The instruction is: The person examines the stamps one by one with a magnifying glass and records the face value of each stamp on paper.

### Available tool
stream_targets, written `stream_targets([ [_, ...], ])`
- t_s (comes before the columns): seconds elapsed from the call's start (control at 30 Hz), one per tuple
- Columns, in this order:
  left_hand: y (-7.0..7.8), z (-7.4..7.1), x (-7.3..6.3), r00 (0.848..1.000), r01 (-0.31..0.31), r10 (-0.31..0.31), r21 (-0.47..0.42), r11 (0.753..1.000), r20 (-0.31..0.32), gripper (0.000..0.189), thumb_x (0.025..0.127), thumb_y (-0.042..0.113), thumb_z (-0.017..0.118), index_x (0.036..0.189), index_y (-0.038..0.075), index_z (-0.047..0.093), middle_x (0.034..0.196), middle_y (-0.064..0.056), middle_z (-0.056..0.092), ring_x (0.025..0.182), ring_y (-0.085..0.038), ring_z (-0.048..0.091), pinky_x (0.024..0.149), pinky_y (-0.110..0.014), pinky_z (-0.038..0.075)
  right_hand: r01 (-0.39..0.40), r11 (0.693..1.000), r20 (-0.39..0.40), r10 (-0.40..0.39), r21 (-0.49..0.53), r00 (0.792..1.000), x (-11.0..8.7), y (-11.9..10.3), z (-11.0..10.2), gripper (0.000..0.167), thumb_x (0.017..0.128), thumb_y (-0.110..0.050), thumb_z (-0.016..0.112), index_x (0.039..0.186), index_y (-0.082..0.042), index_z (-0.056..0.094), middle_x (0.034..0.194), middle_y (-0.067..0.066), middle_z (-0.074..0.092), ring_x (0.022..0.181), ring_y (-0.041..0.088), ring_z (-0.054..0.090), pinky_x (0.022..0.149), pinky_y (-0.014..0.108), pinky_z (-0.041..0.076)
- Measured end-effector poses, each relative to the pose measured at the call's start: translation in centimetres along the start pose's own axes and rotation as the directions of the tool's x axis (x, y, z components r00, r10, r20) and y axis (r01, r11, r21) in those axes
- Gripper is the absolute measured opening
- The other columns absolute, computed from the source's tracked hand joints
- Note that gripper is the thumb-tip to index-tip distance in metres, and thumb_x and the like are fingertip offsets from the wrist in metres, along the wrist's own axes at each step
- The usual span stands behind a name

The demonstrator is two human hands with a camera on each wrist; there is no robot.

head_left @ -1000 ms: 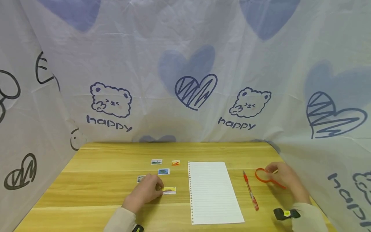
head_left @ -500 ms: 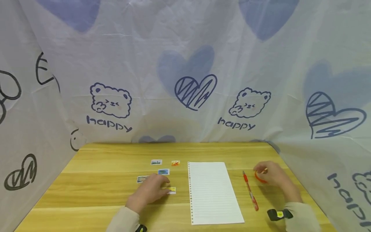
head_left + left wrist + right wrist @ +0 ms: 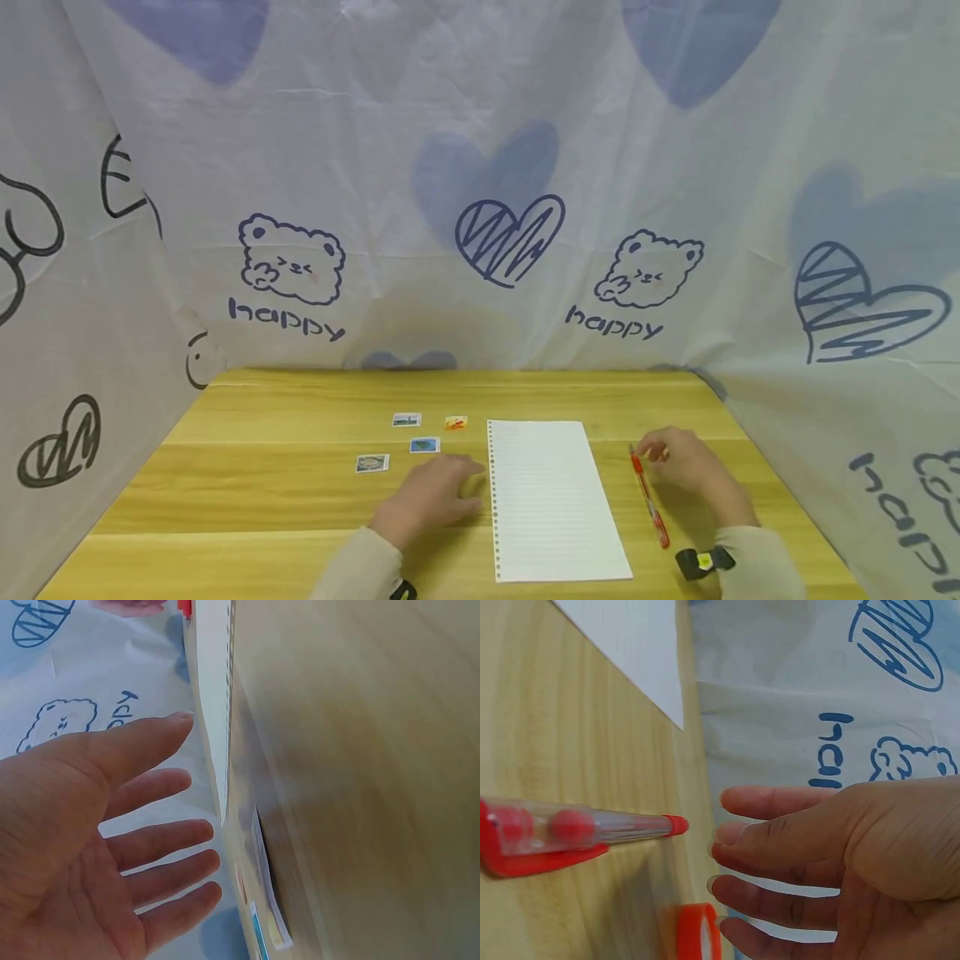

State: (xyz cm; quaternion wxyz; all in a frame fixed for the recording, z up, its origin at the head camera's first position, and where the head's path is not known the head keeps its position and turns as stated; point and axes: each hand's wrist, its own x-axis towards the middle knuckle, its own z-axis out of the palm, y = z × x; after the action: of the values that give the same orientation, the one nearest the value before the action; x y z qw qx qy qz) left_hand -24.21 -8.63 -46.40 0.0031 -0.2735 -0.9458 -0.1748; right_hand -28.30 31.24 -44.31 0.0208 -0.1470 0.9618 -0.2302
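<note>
My left hand (image 3: 431, 496) hovers over the table just left of the lined paper (image 3: 555, 508), fingers spread and holding nothing. A yellow stamp (image 3: 270, 900) lies below it in the left wrist view, hidden by the hand in the head view. Beyond are a grey-green stamp (image 3: 372, 463), a blue stamp (image 3: 425, 445) and others. My right hand (image 3: 686, 458) is beside the red pen (image 3: 649, 500), its fingers loosely bent with nothing between them. Past its fingertips, the red rim of a magnifying glass (image 3: 697, 934) shows in the right wrist view; the head view hides it.
A red-and-white stamp (image 3: 456, 423) and a landscape stamp (image 3: 407, 420) lie near the back of the wooden table (image 3: 247, 500). A printed white curtain (image 3: 405, 317) hangs behind the table and along both sides.
My left hand has moved right from the yellow stamp toward the paper. My right hand has let go of the magnifying glass and moved left to the pen.
</note>
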Motion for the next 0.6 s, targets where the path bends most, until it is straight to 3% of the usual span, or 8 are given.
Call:
stream_targets([
  [0.33,1.3,0.5,0.3,0.992,0.102,-0.1,-0.023,0.995,0.083,0.065,0.086,0.042,0.081,0.141,0.013,0.062,0.151,-0.02,0.055,0.14,-0.041,0.053,0.107,-0.068,0.048,0.012,1.0,0.023,-0.012,-0.026,1.0,0.3,0.4,0.8,0.023,0.079,0.007,0.075,0.096,-0.009,0.077,0.091,0.009,0.073,0.087,0.024,0.066,0.077,0.045,0.058],
  [0.6,1.9,0.7,0.4,0.982,0.152,-0.149,-0.017,0.988,0.12,0.07,0.084,0.042,0.081,0.144,0.013,0.059,0.154,-0.022,0.051,0.143,-0.043,0.048,0.109,-0.071,0.045,0.028,1.0,0.022,-0.028,0.0,0.999,0.3,0.3,1.4,0.023,0.078,0.012,0.075,0.093,-0.006,0.077,0.088,0.009,0.074,0.084,0.023,0.066,0.075,0.042,0.059],
])
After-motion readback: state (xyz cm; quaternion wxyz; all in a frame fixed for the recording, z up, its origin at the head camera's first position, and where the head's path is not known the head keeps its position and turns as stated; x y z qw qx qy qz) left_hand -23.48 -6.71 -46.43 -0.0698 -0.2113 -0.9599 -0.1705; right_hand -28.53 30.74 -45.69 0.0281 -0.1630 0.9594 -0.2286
